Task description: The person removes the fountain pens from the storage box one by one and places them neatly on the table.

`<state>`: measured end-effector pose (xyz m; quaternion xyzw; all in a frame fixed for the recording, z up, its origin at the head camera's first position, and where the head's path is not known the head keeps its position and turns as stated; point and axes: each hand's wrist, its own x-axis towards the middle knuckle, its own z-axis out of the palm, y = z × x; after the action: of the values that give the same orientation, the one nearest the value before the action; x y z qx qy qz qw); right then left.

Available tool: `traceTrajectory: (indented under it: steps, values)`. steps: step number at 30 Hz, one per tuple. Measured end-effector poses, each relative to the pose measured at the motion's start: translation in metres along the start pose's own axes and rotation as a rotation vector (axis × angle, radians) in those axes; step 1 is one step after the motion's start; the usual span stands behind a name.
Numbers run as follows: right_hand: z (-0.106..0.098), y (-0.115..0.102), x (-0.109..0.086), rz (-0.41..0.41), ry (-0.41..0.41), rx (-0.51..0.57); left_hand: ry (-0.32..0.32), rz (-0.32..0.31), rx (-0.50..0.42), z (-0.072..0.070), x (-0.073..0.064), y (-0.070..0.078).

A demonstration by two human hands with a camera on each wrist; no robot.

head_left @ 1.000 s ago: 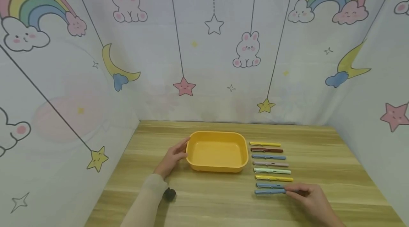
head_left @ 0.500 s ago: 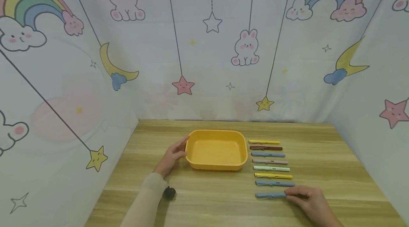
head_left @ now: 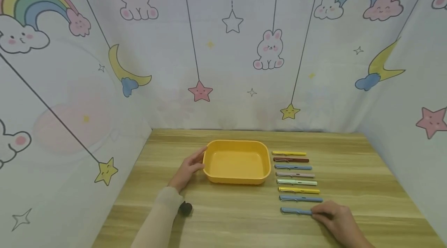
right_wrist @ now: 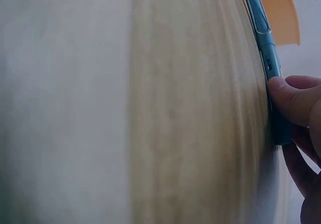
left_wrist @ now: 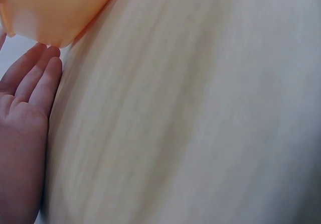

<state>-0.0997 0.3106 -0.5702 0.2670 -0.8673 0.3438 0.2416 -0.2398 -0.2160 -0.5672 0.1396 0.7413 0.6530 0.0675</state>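
Note:
My right hand (head_left: 336, 219) pinches the barrel end of a blue pen (head_left: 295, 210) between thumb and fingers, low over the table. In the right wrist view this pen (right_wrist: 265, 35) shows its clip and a small slot in the barrel. A second blue pen (head_left: 300, 198) lies just beyond it. Extended fingers of my left hand (head_left: 186, 170) rest against the left side of a yellow plastic tray (head_left: 237, 181) with nothing in it. The left wrist view shows these fingertips right at the tray's wall (left_wrist: 55, 20).
Beyond the second blue pen, a column of pens runs back along the tray's right side: yellow (head_left: 298, 190), pale green (head_left: 297, 182), pinkish (head_left: 295, 175), blue (head_left: 293, 167), dark red (head_left: 291, 159) and yellow (head_left: 288, 153). A printed curtain (head_left: 234, 65) borders the wooden table (head_left: 227, 217).
The right hand has drawn the nearest blue pen toward the person, widening the gap to the blue pen behind it. The left hand has stayed at the tray.

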Motion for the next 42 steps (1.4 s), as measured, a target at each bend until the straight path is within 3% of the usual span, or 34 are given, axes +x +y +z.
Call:
traceTrajectory:
  steps: [6, 19, 42]
  values:
    - [-0.0001, -0.0003, 0.0053, -0.016, 0.018, -0.077, 0.002, -0.001, -0.017, -0.0007, 0.002, 0.0]
    - [0.0022, -0.0009, 0.0087, 0.014, 0.021, -0.139, -0.006, 0.003, -0.016, -0.0022, 0.0042, -0.0019]
    - [0.0003, -0.0039, 0.007, 0.066, 0.01, -0.156, -0.008, -0.004, -0.021, -0.0018, -0.0002, -0.0004]
